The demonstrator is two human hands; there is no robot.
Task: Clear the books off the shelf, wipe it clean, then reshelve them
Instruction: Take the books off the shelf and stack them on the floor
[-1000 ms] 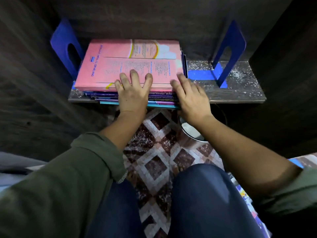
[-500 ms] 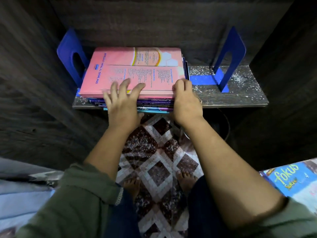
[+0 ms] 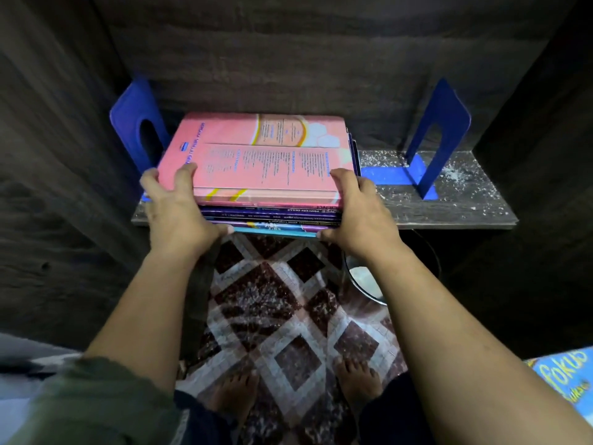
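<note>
Our left hand (image 3: 175, 203) and right hand (image 3: 359, 207) clasp the near corners of the stack of books (image 3: 272, 216), fingers over its pink top cover (image 3: 256, 149), thumbs apparently beneath. Purple and teal spines show below, on the dusty shelf (image 3: 449, 210), left half.

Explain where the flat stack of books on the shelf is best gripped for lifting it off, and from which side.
Probably grip the stack of books at its two front corners, from the open front. It lies flat and overhangs the shelf edge, so a grip can wrap under the bottom book and over the top cover. The left bookend and back wall block other approaches.
</note>
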